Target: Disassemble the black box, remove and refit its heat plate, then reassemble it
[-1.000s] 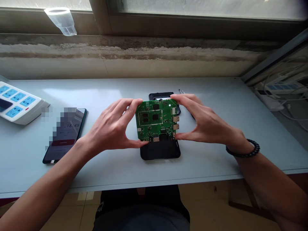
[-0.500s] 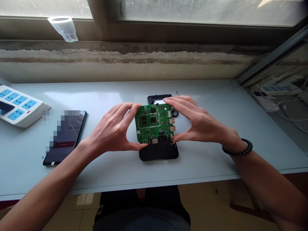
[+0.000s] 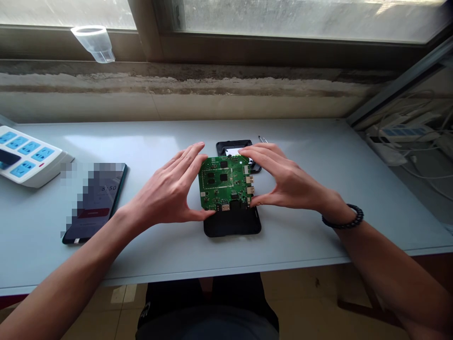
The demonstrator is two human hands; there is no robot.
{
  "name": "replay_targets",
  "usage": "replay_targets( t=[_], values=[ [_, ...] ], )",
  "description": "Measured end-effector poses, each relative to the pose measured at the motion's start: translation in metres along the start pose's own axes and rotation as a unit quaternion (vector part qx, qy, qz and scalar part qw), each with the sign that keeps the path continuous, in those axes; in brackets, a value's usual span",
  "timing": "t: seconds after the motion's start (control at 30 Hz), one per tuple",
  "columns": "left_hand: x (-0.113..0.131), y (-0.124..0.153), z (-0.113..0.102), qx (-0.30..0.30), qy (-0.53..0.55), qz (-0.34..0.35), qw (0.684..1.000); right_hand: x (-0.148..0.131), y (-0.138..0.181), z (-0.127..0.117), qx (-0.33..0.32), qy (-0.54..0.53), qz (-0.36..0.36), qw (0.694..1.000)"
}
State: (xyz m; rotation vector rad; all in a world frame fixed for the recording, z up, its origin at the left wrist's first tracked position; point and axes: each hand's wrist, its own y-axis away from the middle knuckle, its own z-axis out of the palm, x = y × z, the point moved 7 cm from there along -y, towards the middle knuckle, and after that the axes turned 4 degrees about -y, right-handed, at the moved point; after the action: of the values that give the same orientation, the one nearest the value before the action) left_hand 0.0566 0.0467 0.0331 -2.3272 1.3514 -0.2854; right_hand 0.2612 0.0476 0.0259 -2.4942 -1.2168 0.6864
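Since a second ago the board (image 3: 223, 183) has come down and away from the camera, and it now sits low over the black case (image 3: 231, 225), covering the case's far part and leaving its near strip bare. Whether board and case touch cannot be told. Over the same second the left fingers have straightened out.

Both hands hold the board by its edges. The left hand (image 3: 166, 193) is spread wide: its thumb presses the near-left corner and its fingers lie nearly straight along the left edge, with the index tip by the far-left corner. The right hand (image 3: 286, 182) is curved into a half-open pinch, with the thumb at the near-right corner beside the metal ports and the fingers hooked over the far-right corner. A dark bead bracelet (image 3: 343, 222) circles the right wrist.

The board lies flat, chips up, at the middle of the pale table (image 3: 318, 156). Just behind it, partly hidden by the right fingers, lies a second black shell (image 3: 230, 143), and near that shell's right corner lie two thin metal tips (image 3: 262, 139).

Well to the left a phone (image 3: 97, 203) lies face up with its screen lit, and beyond it at the table's left edge sits a white power strip (image 3: 28, 158) with blue sockets. A clear cup (image 3: 94, 42) lies tipped on the window ledge. Off the table's right end, cables and another strip (image 3: 403, 132) lie in a tangle.
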Motion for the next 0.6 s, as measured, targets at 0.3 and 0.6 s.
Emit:
replay_targets(
  t=[0.3, 0.6],
  values=[
    [-0.0012, 0.0016, 0.0009, -0.002, 0.007, -0.008, 1.000, 0.0046, 0.0006, 0.0016, -0.001, 0.002, 0.034, 0.999],
    [-0.0012, 0.0012, 0.0020, 0.000, -0.003, -0.003, 1.000, 0.0067, 0.0030, 0.0025, -0.012, 0.010, 0.047, 0.999]
  ],
)
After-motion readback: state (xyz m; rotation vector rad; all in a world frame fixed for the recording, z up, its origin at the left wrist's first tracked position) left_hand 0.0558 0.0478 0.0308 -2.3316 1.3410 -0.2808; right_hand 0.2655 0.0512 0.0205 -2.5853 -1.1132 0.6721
